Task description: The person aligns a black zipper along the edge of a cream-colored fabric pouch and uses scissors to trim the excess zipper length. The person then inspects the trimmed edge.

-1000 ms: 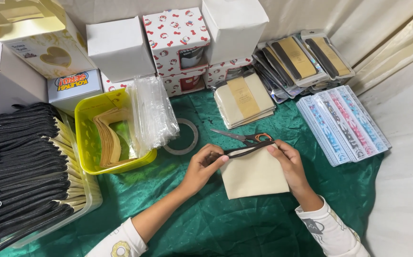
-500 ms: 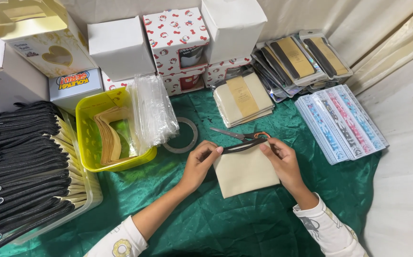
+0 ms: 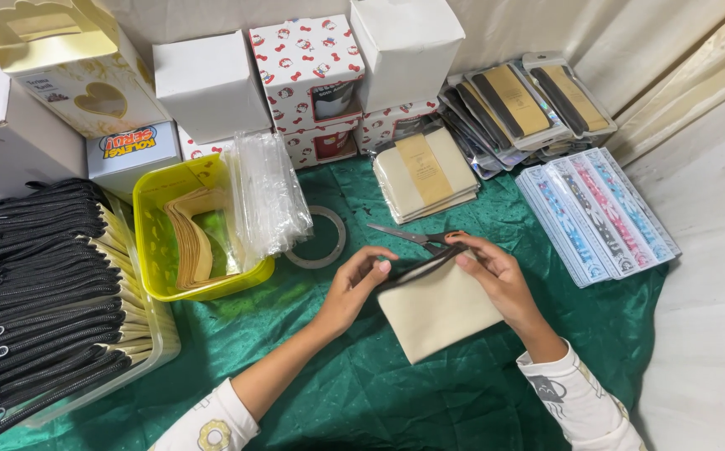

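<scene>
Centre frame, on cloth: cream canvas pouch, flat, rectangular, dark zip along top edge, tilted; lies on green satin cloth, shiny w/ small dots.
L hand: my fingers pinch pouch's upper-left corner at zip end.
R hand: fingertips pressed on zip edge, upper-right corner; palm resting over canvas.
Just above pouch: scissors, metal blades, touching cloth, close to my R fingers.
Left of scissors: clear tape roll, thin ring, flat.
Mid-left: yellow plastic tub, glossy, holding tan paper pieces; clear plastic bags draped over its rim.
Far left: stacked black zip pouches.
Top: white cardboard boxes, matte, cube-ish.
</scene>
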